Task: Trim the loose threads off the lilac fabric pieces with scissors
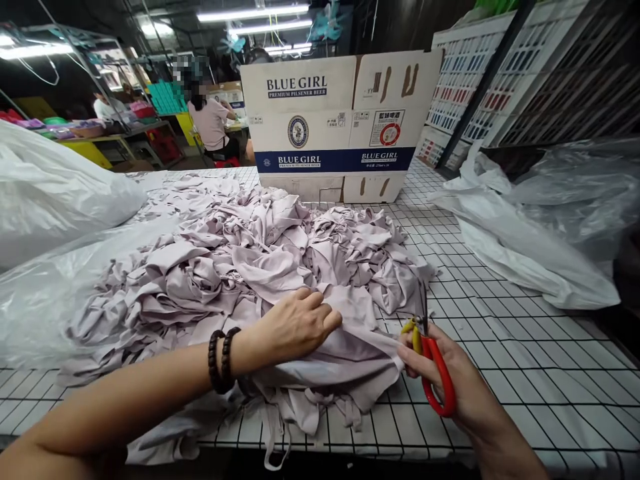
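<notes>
Could nick cloth (pixel 350 365) by pinching it beside scissors (pixel 448 387) clamped in right hand (pixel 461 373), with left hand (pixel 296 325) curled in unclear hold.

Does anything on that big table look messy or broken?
Yes, a bit. A thin cloth strip from the lilac pile dangles over the near edge of the table. The beer carton has brown streaks in its white surface, so it looks scuffed or torn there.
</notes>
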`<state>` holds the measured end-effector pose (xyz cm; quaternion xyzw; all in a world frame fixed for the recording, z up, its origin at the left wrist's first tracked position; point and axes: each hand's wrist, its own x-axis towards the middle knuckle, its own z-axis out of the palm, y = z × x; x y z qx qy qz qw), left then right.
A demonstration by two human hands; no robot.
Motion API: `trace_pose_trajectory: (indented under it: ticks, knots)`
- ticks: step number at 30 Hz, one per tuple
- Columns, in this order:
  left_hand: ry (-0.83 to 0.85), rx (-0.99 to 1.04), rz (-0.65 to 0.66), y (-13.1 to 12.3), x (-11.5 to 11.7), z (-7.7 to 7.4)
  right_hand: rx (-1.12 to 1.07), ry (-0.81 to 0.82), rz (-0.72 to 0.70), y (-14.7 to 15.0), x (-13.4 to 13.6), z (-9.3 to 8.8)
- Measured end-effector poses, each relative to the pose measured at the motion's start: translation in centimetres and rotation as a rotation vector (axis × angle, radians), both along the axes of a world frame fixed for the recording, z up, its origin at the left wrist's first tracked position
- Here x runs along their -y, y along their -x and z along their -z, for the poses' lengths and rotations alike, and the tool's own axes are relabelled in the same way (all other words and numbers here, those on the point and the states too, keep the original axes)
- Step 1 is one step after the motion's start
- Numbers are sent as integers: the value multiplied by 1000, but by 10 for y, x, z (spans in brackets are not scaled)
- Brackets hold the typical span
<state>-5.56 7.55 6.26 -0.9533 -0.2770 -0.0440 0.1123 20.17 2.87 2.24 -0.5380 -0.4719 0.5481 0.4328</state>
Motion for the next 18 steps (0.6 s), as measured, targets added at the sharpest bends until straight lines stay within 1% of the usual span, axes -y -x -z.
trace_pose_trajectory:
  ticks: [3,5,6,7,9,10,11,12,13,14,16,18]
  knots:
    - [8,-27,-54,0,5,-21,11,-19,-2,-3,-8,-19]
    - [117,31,-64,-1,5,-42,7,-59,3,-5,-17,-36]
    - [221,90,-42,-1,4,-54,-1,-99,16,-6,-23,-47]
    - [364,166,-11,-1,5,-67,-11,-156,44,-4,-30,-57]
    - [751,368,40,-4,7,-89,-51,-297,107,5,-46,-79]
    - [962,497,41,-6,9,-97,-79,-359,119,14,-55,-89]
    - [1154,642,27,-9,13,-101,-109,-402,105,24,-64,-96]
    - [1313,796,11,-12,16,-102,-137,-412,60,36,-73,-102]
    - [1429,949,-4,-15,20,-98,-149,-399,3,49,-81,-105]
    - [1504,1091,-17,-18,23,-91,-150,-372,-60,61,-88,-104]
    - [1572,1321,-63,-23,26,-70,-134,-313,-143,80,-98,-96]
    - [1581,1480,-152,-23,27,-45,-129,-260,-164,87,-100,-80]
